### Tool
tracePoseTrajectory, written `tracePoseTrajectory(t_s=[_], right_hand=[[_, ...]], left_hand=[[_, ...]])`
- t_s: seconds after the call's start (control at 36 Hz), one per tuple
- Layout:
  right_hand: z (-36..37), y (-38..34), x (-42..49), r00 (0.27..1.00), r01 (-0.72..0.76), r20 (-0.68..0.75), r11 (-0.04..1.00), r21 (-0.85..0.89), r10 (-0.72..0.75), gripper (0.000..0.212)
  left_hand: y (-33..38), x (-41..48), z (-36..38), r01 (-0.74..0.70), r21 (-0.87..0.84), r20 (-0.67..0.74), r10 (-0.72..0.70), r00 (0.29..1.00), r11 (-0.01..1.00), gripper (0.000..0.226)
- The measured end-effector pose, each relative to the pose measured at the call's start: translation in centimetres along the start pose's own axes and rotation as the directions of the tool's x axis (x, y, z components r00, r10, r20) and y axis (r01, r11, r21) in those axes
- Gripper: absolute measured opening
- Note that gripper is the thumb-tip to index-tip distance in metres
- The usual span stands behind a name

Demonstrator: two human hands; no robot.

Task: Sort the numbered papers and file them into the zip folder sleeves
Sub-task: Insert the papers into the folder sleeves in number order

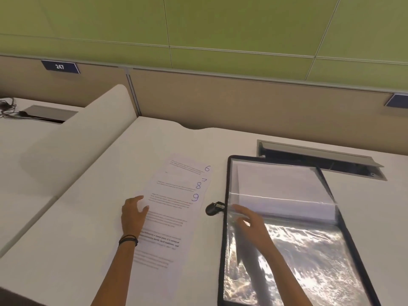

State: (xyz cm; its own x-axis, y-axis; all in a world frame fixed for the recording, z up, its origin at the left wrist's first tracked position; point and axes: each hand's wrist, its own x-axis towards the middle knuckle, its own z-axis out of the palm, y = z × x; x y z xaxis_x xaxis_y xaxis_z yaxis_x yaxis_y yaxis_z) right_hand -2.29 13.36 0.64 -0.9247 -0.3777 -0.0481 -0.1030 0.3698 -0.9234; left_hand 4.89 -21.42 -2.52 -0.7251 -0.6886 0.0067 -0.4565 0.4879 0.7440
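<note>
Even, soft indoor light, moderately bright. Strong white glare on the clear sleeve (309, 250), heaviest in its lower half. Dark shadow streak beneath the right hand (251, 226). Overall soft focus; small print on the papers (174, 208) illegible. Wide-angle bowing along counter (66, 228) edges and wall (220, 23) seams.

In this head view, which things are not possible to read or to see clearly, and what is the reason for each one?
- Printed text on the numbered papers: head view, too small and blurred; only the handwritten 6, 7, 8, 9 can be read.
- Any number on the white sheet in the zip folder: head view, none can be made out through the clear sleeve and its glare.
- Folder's near end: cut off by the bottom edge.
- Paper under the left hand: covered by that hand.
</note>
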Motion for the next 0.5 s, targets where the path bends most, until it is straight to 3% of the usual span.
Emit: tracePoseTrajectory(t_s=[0.14, 0.31, 0.42, 0.5], right_hand=[[3.2, -0.9, 1.6, 0.989, 0.049, 0.144, 0.991, -0.122, -0.031, 0.033], [7.2, -1.9, 3.3, 0.917, 0.162, 0.398, 0.936, -0.312, -0.026, 0.038], [9.2, -2.0, 3.8, 0.870, 0.173, 0.492, 0.916, -0.363, 0.031, 0.096], [9.9, -2.4, 3.8, 0.860, 0.169, 0.504, 0.889, -0.426, 0.077, 0.122]], left_hand=[[-0.8, 2.0, -0.7, 0.020, 0.100, -0.058, -0.014, 0.998, 0.995, 0.036], [-1.2, 4.7, -1.3, 0.065, 0.251, 0.040, -0.077, 0.996, 0.966, 0.045], [-1.4, 6.0, -1.3, 0.046, 0.316, 0.081, -0.075, 0.994, 0.948, 0.046], [-1.2, 6.5, -1.2, 0.050, 0.337, 0.103, -0.090, 0.991, 0.940, 0.045]])
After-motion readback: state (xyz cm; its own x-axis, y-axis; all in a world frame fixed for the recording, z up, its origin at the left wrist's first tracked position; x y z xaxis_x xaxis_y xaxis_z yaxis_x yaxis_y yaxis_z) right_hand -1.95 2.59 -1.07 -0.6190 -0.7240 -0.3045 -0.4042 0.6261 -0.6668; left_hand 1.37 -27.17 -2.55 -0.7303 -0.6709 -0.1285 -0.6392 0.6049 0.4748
